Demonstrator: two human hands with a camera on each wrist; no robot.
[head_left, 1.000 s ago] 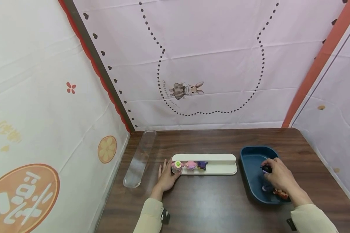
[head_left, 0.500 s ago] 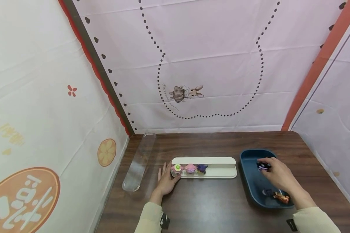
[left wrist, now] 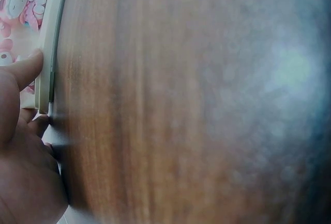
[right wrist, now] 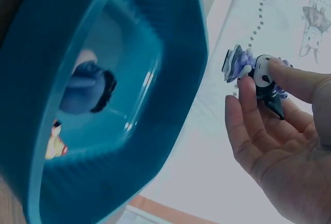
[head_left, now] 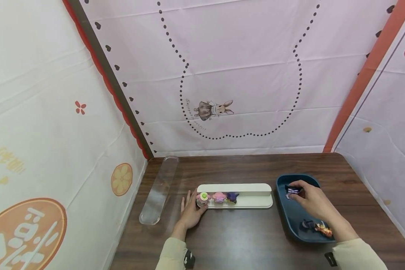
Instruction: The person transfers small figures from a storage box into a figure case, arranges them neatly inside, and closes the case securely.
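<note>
black-and-purple figurine [right wrist: 262, 71], pinched between thumb and fingers of the right hand [right wrist: 284, 149]; in the right wrist view, base toward 9 o'clock, white face toward 3. in the head view, held above the 11 o'clock part of a blue tub [head_left: 294, 216]. lower in the tub, toward 5 o'clock: a dark blue figurine [head_left: 308, 224] and, just beside, an orange figurine [head_left: 324, 230].

at 9 o'clock from the right hand, past the tub's rim: a white tray [head_left: 254, 203], long axis from 9 to 3 o'clock, 3 o'clock end nearest the pinching hand. in a row from the tray's 9 o'clock end: a pink-and-green figurine [head_left: 203, 196], a pink figurine [head_left: 219, 197], a purple figurine [head_left: 232, 197].

at the tray's 8 o'clock corner: left hand [head_left: 190, 215], unclenched, fingers fairly straight, thumb touching the near edge; well apart from the pinched figurine.

at 10 o'clock from there: a clear cover [head_left: 158, 192], slanting from 1 to 7 o'clock on a brown table [head_left: 236, 240]. at 12 o'clock, behind everything: a patterned cloth [head_left: 249, 75].
</note>
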